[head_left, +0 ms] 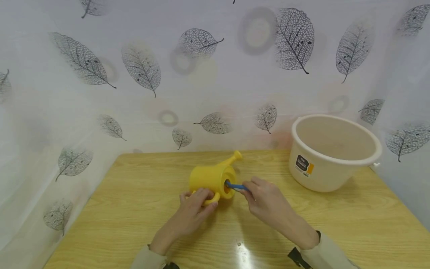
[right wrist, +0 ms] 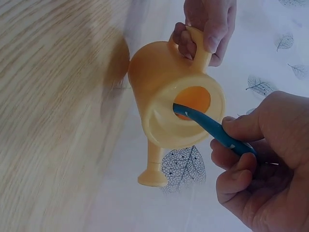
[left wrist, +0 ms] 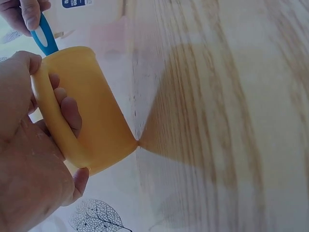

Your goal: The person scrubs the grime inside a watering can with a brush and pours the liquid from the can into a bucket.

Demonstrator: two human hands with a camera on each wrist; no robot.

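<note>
A yellow watering can (head_left: 206, 178) is tipped over above the wooden table, its round opening facing right and its spout pointing away. In the left wrist view, the lower rim of the can (left wrist: 104, 116) meets its reflection on the tabletop. My left hand (head_left: 195, 209) grips the can's loop handle, fingers passing through it. Between thumb and fingers, my right hand (head_left: 270, 203) pinches a slim, curved blue handle (right wrist: 212, 126). The other end of this blue handle goes into the can's opening (right wrist: 195, 99) and is hidden inside, so I cannot tell what tool it is.
A large cream bucket (head_left: 322, 177) with a black and orange label stands at the back right of the table (head_left: 141, 183). Behind the table hangs a pale curtain (head_left: 228, 86) printed with dark leaves.
</note>
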